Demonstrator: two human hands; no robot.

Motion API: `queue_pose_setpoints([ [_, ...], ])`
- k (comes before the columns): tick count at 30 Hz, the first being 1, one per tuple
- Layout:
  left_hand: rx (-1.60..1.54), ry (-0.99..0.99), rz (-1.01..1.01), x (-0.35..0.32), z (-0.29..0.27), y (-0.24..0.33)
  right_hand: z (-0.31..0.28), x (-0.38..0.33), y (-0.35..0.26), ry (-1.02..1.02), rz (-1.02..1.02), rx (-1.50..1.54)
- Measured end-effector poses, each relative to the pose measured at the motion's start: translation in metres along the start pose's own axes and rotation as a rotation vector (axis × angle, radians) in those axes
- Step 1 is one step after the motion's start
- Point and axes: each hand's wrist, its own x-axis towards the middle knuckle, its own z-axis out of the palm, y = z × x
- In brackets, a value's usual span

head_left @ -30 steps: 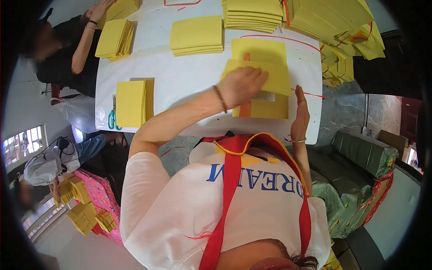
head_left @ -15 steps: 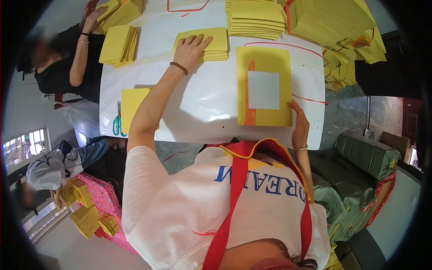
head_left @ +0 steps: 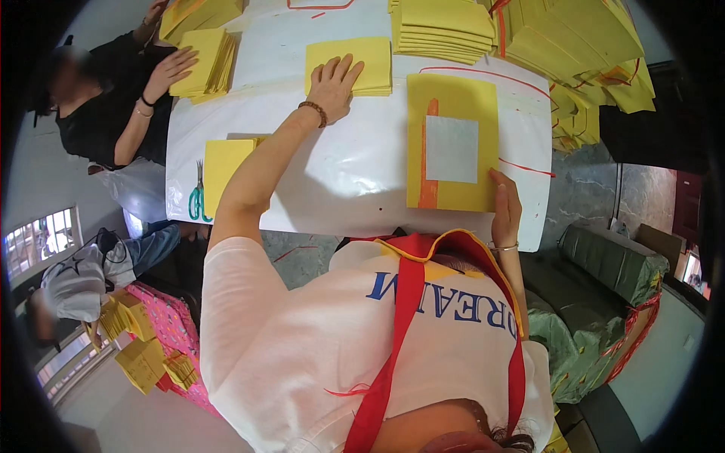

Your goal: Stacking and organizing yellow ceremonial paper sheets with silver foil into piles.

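My left hand (head_left: 332, 89) lies on a small stack of folded yellow paper (head_left: 368, 53) near the middle of the table, palm down with fingers spread. In front of me, at the near right, lies a yellow paper sheet (head_left: 451, 198) bearing an orange stripe and a pale silvery square (head_left: 452, 149). My right hand (head_left: 506, 208) rests beside that sheet, its fingers stretched out and a fingertip at the right edge. Nothing is visibly gripped in it.
Green-handled scissors (head_left: 197, 198) and a yellow paper pile (head_left: 226, 170) lie at the near left. A co-worker's hand (head_left: 172, 72) touches another stack (head_left: 208, 64). Larger yellow stacks (head_left: 442, 30) stand at the far right. Red strings (head_left: 521, 167) lie on the white table (head_left: 325, 189).
The view has shifted slightly. The paper under my left hand shows fewer fanned front edges. The co-worker's hand has come down from the farther pile onto the nearer stack at the left.
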Motion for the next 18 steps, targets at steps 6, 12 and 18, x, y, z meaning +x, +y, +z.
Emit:
queue_pose_setpoints([
  [6, -0.059, -0.214, 0.004, 0.011, -0.038, -0.006, 0.000, 0.004, -0.003, -0.032, -0.159, -0.156],
  [12, -0.162, 0.048, 0.127, -0.002, -0.072, 0.058, 0.000, 0.004, -0.003, -0.047, -0.120, -0.099],
  [18, -0.452, -0.124, 0.422, -0.055, -0.089, 0.161, -0.001, 0.007, -0.001, -0.070, -0.119, -0.064],
])
